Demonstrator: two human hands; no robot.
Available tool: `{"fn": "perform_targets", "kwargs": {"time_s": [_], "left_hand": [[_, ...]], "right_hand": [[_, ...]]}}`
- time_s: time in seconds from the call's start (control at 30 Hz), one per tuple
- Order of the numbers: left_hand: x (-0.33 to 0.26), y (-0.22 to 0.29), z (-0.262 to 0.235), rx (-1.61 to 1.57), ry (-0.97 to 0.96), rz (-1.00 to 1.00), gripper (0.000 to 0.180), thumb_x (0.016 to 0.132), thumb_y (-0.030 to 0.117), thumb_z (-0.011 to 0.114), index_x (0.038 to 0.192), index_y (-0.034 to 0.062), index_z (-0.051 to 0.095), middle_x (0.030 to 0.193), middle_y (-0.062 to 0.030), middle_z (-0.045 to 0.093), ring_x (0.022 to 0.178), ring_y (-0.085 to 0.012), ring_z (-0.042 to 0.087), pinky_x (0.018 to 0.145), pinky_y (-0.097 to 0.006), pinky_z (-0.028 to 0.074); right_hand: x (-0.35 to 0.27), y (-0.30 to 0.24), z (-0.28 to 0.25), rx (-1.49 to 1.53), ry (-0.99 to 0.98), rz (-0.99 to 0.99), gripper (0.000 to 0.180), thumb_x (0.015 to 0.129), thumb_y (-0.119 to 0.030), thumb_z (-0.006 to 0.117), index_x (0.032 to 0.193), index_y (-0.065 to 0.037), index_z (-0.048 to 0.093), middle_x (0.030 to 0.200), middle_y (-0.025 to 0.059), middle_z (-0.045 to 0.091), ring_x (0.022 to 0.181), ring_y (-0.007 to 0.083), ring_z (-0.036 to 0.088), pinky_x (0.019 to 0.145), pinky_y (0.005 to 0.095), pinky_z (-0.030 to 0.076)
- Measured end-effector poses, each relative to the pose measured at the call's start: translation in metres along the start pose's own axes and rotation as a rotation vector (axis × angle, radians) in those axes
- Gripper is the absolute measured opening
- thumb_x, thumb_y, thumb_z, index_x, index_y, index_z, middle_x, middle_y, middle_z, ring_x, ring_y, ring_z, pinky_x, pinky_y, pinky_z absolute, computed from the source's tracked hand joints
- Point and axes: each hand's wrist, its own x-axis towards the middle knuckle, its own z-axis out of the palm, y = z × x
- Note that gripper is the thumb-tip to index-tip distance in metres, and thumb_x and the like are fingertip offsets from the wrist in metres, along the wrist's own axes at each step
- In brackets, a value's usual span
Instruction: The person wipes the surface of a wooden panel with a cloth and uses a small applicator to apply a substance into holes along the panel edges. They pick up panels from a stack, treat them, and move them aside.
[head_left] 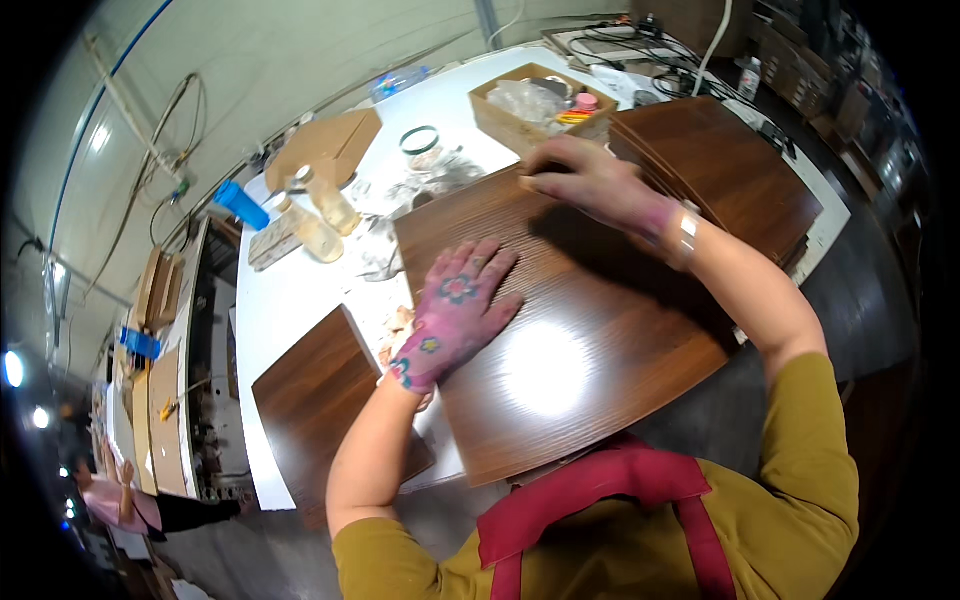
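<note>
A dark brown wood-grain panel [560, 300] lies on the white table in front of me, a bright light reflected in its surface. My left hand [460, 300], in a pinkish-purple flowered glove, rests flat on the panel's left part with fingers spread. Over the far edge, my right hand [590, 180] is raised, its shadow falling on the panel. Its gloved fingers are curled together; whether something small is between them I cannot make out. Crumpled whitish cloth [440, 175] lies beyond the panel's far left corner.
Stacked brown panels [725, 170] stand at the right, and another brown panel [320, 380] lies at the left. Behind are a cardboard box [500, 115] of small items, bottles [325, 205] of yellowish liquid, a blue bottle [240, 205] and cables [650, 45]. A person [125, 500] is far left.
</note>
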Motion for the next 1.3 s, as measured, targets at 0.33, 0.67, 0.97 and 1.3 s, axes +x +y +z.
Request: {"fn": "perform_targets", "kwargs": {"time_s": [0.33,0.67,0.97,1.3], "left_hand": [[0.0,-0.017,0.014,-0.019,0.073,-0.005,0.066,0.097,0.051,0.047,0.147,0.0075,0.045,0.153,-0.0171,0.042,0.143,-0.0374,0.035,0.121,-0.05,0.019],[0.001,-0.015,0.01,-0.058,0.105,-0.019,0.064,0.098,0.05,0.049,0.145,0.0078,0.047,0.15,-0.0177,0.044,0.143,-0.0361,0.036,0.12,-0.05,0.022],[0.0,-0.012,0.007,-0.084,0.081,-0.045,0.058,0.096,0.046,0.055,0.144,0.0154,0.049,0.153,-0.0107,0.042,0.144,-0.034,0.035,0.12,-0.049,0.022],[0.002,0.0,-0.004,-0.1,0.065,-0.096,0.055,0.095,0.039,0.06,0.141,0.0116,0.053,0.151,-0.0126,0.044,0.145,-0.0345,0.034,0.121,-0.048,0.022]], "right_hand": [[0.157,-0.002,0.185,-0.306,-0.36,0.025,0.022,0.083,-0.021,0.071,0.099,-0.007,0.073,0.097,0.0144,0.073,0.094,0.0282,0.069,0.086,0.0376,0.052],[0.147,0.002,0.177,-0.313,-0.301,0.138,0.022,0.083,-0.024,0.073,0.101,-0.011,0.073,0.097,0.0126,0.073,0.097,0.0266,0.069,0.087,0.0371,0.051],[0.124,0.061,0.088,-0.433,-0.257,0.243,0.019,0.083,-0.014,0.065,0.099,-0.009,0.072,0.101,0.0177,0.072,0.099,0.033,0.069,0.088,0.0413,0.052],[0.071,0.117,-0.037,-0.618,-0.039,0.238,0.013,0.088,-0.011,0.054,0.089,-0.004,0.066,0.086,0.0194,0.067,0.087,0.0329,0.066,0.081,0.042,0.049]]}}
